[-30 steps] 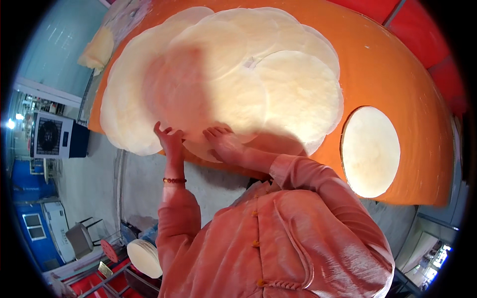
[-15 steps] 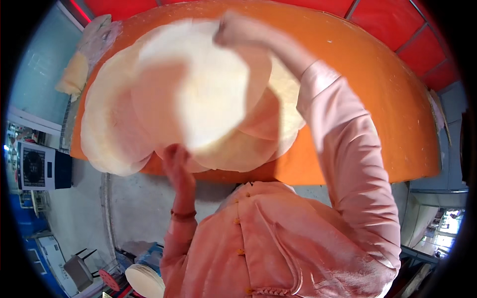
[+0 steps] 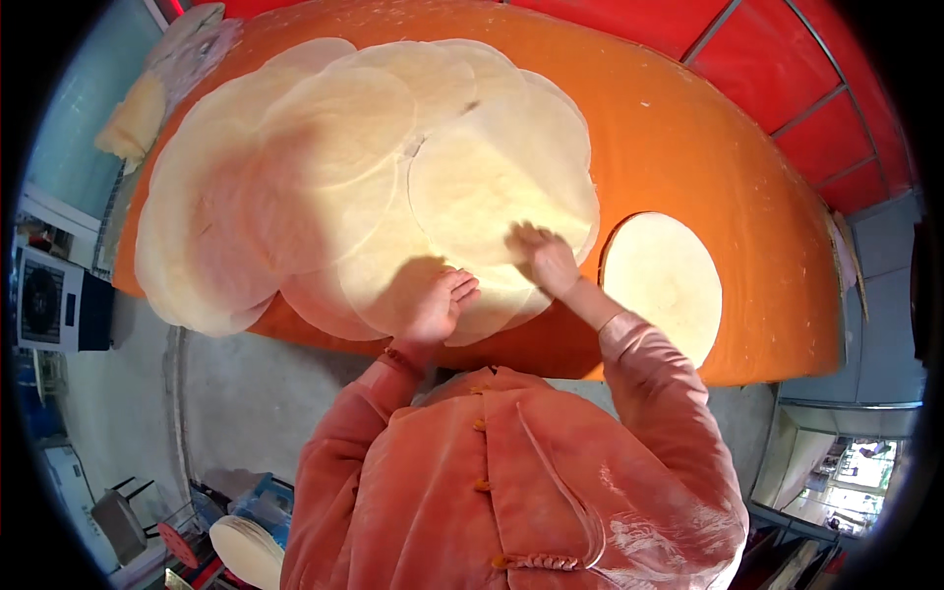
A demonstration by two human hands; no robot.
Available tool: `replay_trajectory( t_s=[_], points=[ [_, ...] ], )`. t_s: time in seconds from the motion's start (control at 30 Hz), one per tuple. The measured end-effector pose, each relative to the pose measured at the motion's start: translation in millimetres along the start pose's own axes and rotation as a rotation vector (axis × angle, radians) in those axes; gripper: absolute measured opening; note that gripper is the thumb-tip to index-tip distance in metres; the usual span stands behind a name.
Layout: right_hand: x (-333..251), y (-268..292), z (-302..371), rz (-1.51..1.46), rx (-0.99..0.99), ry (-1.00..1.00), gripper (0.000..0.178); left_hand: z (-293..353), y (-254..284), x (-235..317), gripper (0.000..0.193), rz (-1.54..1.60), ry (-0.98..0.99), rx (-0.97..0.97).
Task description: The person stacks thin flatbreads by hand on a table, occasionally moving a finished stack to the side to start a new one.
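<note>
Crumpled plastic (image 3: 204, 51) left of round sheets (image 3: 364, 182)

Thin, pale round sheets (image 3: 369, 187), apparently dough, lie overlapping on an orange tabletop (image 3: 737, 187).

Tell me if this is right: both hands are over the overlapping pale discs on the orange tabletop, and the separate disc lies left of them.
Wrong side: the separate disc lies right of the overlapping pale discs, as the head view shows. The left hand and right hand are indeed over them on the orange tabletop.
</note>
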State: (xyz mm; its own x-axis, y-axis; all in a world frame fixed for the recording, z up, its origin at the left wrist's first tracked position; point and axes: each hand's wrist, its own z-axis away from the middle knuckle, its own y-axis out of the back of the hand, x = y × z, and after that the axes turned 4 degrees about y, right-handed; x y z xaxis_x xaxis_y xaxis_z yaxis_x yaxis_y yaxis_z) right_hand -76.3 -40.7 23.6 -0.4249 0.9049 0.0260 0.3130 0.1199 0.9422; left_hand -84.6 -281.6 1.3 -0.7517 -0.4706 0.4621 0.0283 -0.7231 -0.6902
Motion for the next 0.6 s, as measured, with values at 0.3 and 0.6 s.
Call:
replay_trajectory(
  t_s=[0.3,0.6],
  points=[
    [-10,1,19,0.014,-0.015,-0.014,0.041,-10,6,3,0.011,0.161,-0.027,-0.027],
    [-35,31,-7,-0.197,-0.05,-0.079,0.055,-5,-6,7,0.016,0.266,-0.036,-0.104]
  ],
)
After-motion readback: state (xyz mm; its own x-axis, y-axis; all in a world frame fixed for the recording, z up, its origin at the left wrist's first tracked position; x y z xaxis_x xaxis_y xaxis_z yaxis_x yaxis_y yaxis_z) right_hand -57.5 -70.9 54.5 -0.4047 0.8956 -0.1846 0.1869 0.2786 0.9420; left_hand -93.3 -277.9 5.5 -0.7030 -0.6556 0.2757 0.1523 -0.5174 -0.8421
